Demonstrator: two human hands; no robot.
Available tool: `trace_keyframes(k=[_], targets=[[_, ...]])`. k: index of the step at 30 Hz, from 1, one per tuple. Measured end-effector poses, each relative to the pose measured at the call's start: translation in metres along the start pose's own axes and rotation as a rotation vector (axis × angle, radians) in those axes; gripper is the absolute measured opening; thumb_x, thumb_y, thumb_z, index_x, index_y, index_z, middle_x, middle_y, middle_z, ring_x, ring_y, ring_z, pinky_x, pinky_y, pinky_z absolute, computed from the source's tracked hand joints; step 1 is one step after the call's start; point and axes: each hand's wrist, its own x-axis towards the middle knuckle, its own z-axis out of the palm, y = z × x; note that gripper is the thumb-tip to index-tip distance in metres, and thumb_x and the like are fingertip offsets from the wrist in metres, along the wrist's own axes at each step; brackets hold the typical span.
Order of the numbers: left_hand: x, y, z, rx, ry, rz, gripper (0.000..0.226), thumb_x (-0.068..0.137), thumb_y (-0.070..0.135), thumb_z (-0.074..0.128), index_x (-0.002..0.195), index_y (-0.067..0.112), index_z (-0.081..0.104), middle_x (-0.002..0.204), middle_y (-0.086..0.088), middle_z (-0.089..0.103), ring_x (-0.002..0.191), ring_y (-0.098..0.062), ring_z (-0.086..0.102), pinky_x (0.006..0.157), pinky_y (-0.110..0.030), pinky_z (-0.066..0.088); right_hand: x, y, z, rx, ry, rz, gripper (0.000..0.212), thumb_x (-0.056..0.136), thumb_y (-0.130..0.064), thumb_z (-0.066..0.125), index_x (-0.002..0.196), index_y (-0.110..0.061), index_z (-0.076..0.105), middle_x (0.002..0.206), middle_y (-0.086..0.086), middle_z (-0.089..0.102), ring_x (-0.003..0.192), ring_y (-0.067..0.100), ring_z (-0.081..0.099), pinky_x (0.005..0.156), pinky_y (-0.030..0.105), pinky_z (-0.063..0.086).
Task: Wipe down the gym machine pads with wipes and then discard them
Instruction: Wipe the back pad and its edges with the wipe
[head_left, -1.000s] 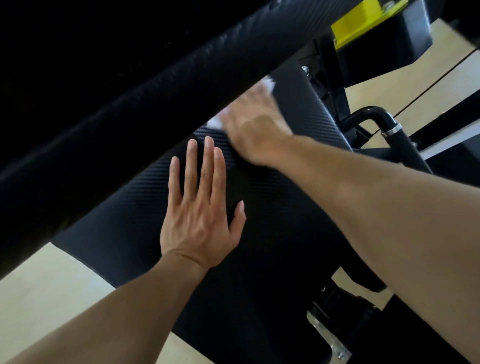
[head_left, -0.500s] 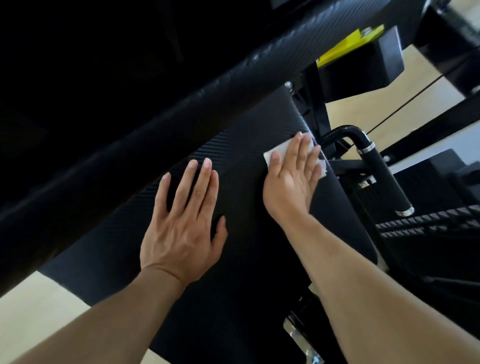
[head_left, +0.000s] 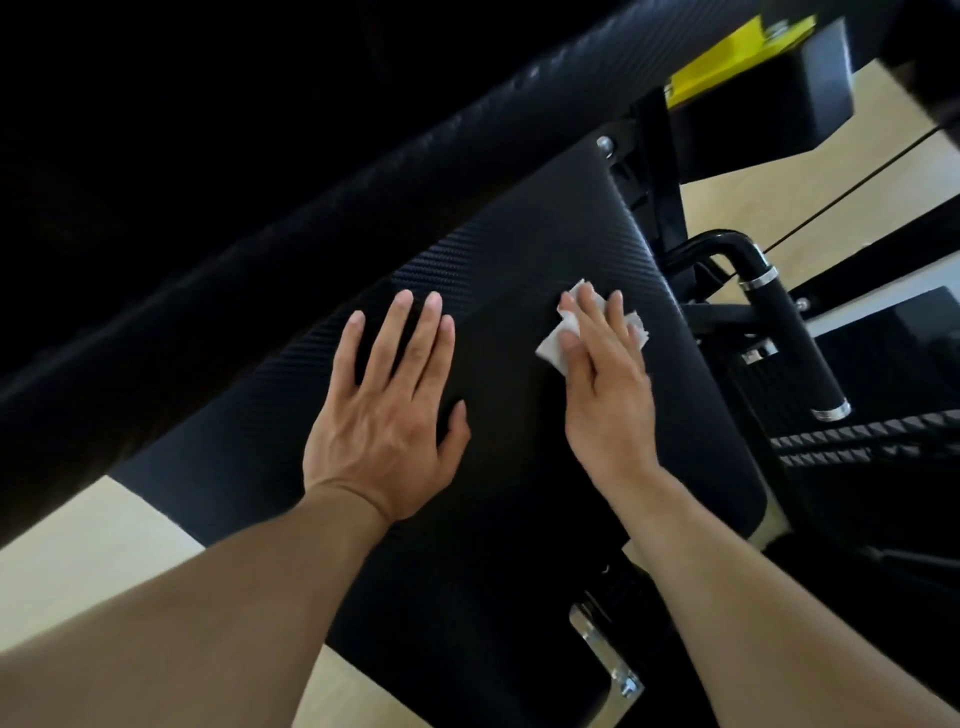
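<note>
You are in the wiping step; your right hand (head_left: 605, 379) lies flat, fingers straight and together, pressing a white wipe (head_left: 558, 340) onto the black seat pad (head_left: 498, 249), toward its right side and near the edge that borders the machine frame; the wipe's crumpled corners show past your fingertips and beside your thumb. Your left hand (head_left: 387, 410) rests open and flat on the same pad, fingers straight and slightly spread, just beside the right and holding nothing; it looks to be bracing you. A second, rounded pad (head_left: 519, 98) runs across above, and a black handle (head_left: 789, 332) stands just off the seat pad's right edge. Judging from this, much of the pad near you is yet to cover; the next move calls for even downward pressure and a stroke that keeps the wipe under your palm, short of the handle; discarding comes later.
</note>
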Motion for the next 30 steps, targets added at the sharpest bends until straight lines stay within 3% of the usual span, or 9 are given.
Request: trace_keyframes(k=[2,4,8,11,14,20,23,26,30], targets=[[0.000,0.000,0.000,0.004,-0.005,0.000,0.071,0.100,0.044,0.034,0.157,0.001,0.028,0.168,-0.015,0.019,0.157,-0.031,0.010,0.126,-0.055,0.008,0.024,-0.014,-0.006,0.133,0.219,0.186,0.048,0.109,-0.047,0.035,0.142,-0.022,0.058,0.142,0.002,0.062,0.133,0.018,0.054,0.115,0.030,0.038],[0.000,0.000,0.000,0.007,-0.008,-0.003,0.071,0.100,0.044,0.034,0.157,0.001,0.028,0.168,-0.014,0.018,0.157,-0.030,0.009,0.126,-0.055,0.007,0.058,-0.027,-0.014,0.132,0.360,0.244,0.051,0.108,-0.047,0.033,0.143,-0.018,0.057,0.147,0.009,0.057,0.136,0.026,0.053,0.116,0.035,0.038],[0.000,0.000,-0.001,0.004,-0.018,-0.006,0.072,0.099,0.043,0.035,0.157,0.001,0.029,0.169,-0.014,0.019,0.158,-0.030,0.009,0.126,-0.055,0.008,0.067,-0.052,0.023,-0.172,0.007,-0.029,0.061,0.111,-0.038,0.031,0.163,-0.011,0.017,0.171,0.011,0.014,0.159,0.028,0.004,0.129,0.044,0.008],[0.000,0.000,-0.002,0.003,-0.027,-0.005,0.072,0.099,0.044,0.033,0.157,0.001,0.029,0.168,-0.014,0.019,0.158,-0.029,0.008,0.126,-0.055,0.007,0.020,-0.042,0.041,-0.247,-0.107,-0.371,0.058,0.112,-0.037,0.027,0.162,-0.008,0.022,0.170,0.010,0.019,0.159,0.026,0.007,0.129,0.043,0.010],[0.000,0.000,-0.002,-0.001,-0.027,-0.002,0.073,0.099,0.044,0.033,0.157,0.001,0.028,0.168,-0.015,0.018,0.158,-0.030,0.008,0.126,-0.056,0.008,-0.019,-0.008,0.027,-0.322,-0.151,-0.450,0.056,0.112,-0.041,0.016,0.162,-0.016,0.020,0.171,0.002,0.014,0.159,0.018,0.004,0.129,0.044,0.010],[0.001,0.000,0.002,0.011,-0.021,-0.002,0.073,0.099,0.043,0.033,0.157,0.000,0.026,0.169,-0.014,0.018,0.158,-0.030,0.008,0.126,-0.056,0.009,0.009,0.022,-0.004,-0.254,0.074,0.214,0.059,0.111,-0.044,0.016,0.163,-0.027,-0.006,0.171,-0.011,-0.012,0.155,0.005,-0.020,0.129,0.039,-0.005],[0.001,0.000,0.002,0.013,-0.020,-0.008,0.073,0.098,0.043,0.034,0.157,0.001,0.027,0.169,-0.013,0.018,0.158,-0.030,0.007,0.126,-0.056,0.009,0.063,-0.009,0.005,-0.200,0.121,0.298,0.064,0.109,-0.049,0.018,0.164,-0.025,-0.005,0.172,-0.007,-0.011,0.156,0.013,-0.017,0.128,0.042,-0.008],[0.001,0.001,0.002,0.014,-0.021,-0.014,0.073,0.098,0.044,0.035,0.157,0.001,0.028,0.169,-0.012,0.017,0.158,-0.029,0.007,0.126,-0.056,0.009,0.106,-0.053,0.023,-0.273,-0.038,0.025,0.067,0.107,-0.050,0.022,0.164,-0.021,0.004,0.173,0.001,-0.003,0.158,0.022,-0.011,0.125,0.040,-0.011],[0.001,0.001,0.002,-0.003,-0.029,-0.022,0.072,0.099,0.046,0.034,0.156,0.002,0.030,0.167,-0.013,0.022,0.158,-0.030,0.008,0.126,-0.056,0.007,0.097,-0.092,0.039,-0.367,-0.386,-0.639,0.057,0.108,-0.038,0.020,0.159,-0.015,0.032,0.168,0.003,0.027,0.158,0.022,0.011,0.129,0.042,0.003]])
